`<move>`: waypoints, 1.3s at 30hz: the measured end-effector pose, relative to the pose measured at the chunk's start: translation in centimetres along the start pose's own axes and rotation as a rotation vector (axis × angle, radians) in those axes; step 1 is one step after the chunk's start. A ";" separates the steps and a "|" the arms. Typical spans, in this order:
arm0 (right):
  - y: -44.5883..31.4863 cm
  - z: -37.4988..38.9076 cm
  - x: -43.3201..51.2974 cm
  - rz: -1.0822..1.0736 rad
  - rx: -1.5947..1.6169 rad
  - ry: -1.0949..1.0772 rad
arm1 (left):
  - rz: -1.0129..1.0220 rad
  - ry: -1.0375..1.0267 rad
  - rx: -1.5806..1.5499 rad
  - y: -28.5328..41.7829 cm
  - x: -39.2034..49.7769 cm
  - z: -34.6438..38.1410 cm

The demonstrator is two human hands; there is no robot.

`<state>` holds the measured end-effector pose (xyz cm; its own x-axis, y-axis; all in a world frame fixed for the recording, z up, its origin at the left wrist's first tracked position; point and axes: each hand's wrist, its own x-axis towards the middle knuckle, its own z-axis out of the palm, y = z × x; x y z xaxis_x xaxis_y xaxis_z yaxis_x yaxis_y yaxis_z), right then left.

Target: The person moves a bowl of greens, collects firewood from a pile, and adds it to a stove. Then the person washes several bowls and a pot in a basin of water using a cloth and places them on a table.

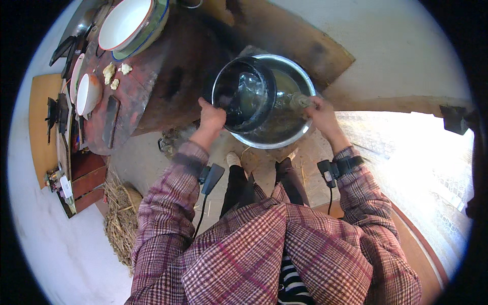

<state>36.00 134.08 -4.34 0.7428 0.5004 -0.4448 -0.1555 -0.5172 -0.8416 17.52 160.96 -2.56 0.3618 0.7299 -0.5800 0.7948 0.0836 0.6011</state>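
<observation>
My left hand (214, 119) grips the near left rim of a dark round pan (248, 95), which is tilted over the left part of a large metal basin (278, 144). Some liquid shines inside the pan. Water shows in the basin under and beside it. At the basin's right side my right hand (319, 110) pinches a pale, wadded scrubber or cloth (300, 100); its exact kind is unclear. The pan hides part of the basin.
On the worn red board (131, 99) at left lie a cleaver (111, 122), pale dough-like lumps (109, 73) and a white bowl (84, 94). Enamel basins (125, 23) stand behind them. A straw heap (121, 225) lies on the floor at lower left.
</observation>
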 end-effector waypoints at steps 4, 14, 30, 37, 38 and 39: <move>-1.4 -2.0 -1.6 -0.085 0.209 0.087 | 0.222 0.231 0.378 -0.1 0.6 3.8; -3.8 -4.1 -3.8 -0.006 0.577 0.054 | 0.527 0.283 0.457 -0.2 -1.7 7.5; -11.7 2.3 -2.2 -0.038 0.556 0.015 | -0.295 -0.468 -0.642 -0.5 -1.0 4.5; -2.1 11.1 1.0 -0.304 -0.625 0.395 | -0.244 -0.465 -0.664 -0.4 -2.2 3.4; -0.9 11.9 1.4 -0.404 -0.729 0.377 | -0.233 -0.473 -0.667 -0.5 -2.2 3.3; 0.0 12.6 2.0 -0.345 -0.754 0.260 | -0.222 -0.481 -0.670 -0.8 -2.2 3.2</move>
<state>29.27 143.87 -9.10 0.8083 0.5874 -0.0403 0.5110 -0.7338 -0.4477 17.67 157.18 -3.50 0.5196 0.2944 -0.8021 0.4703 0.6852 0.5562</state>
